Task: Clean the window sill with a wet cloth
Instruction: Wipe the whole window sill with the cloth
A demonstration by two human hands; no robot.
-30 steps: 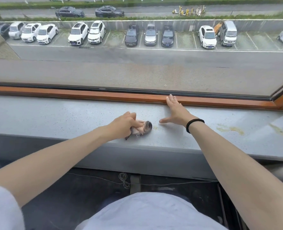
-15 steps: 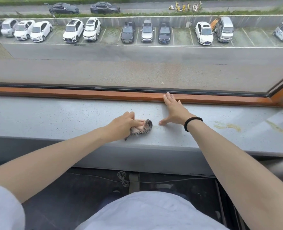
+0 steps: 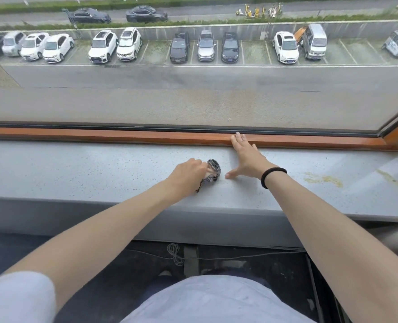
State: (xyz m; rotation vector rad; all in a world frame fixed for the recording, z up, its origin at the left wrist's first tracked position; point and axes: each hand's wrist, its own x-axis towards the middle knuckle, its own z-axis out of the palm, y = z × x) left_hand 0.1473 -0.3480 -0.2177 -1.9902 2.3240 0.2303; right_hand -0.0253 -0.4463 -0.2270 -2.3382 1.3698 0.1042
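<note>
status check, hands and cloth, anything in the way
Left hand grips bunched cloth on window sill. Right hand flat on sill, touching wooden frame. Yellowish stains beyond right wrist; right hand lies between them and cloth.

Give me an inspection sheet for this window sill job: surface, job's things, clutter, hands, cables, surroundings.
Surface: grey speckled window sill, yellowish stains toward its right end.
Job's things: bunched cloth on the sill.
Clutter: nothing seen.
Hands: left hand grips the cloth; right hand lies flat, fingertips at the wooden frame.
Cables: thin coiled cable on the floor below.
Surroundings: window overlooking parked cars.
</note>
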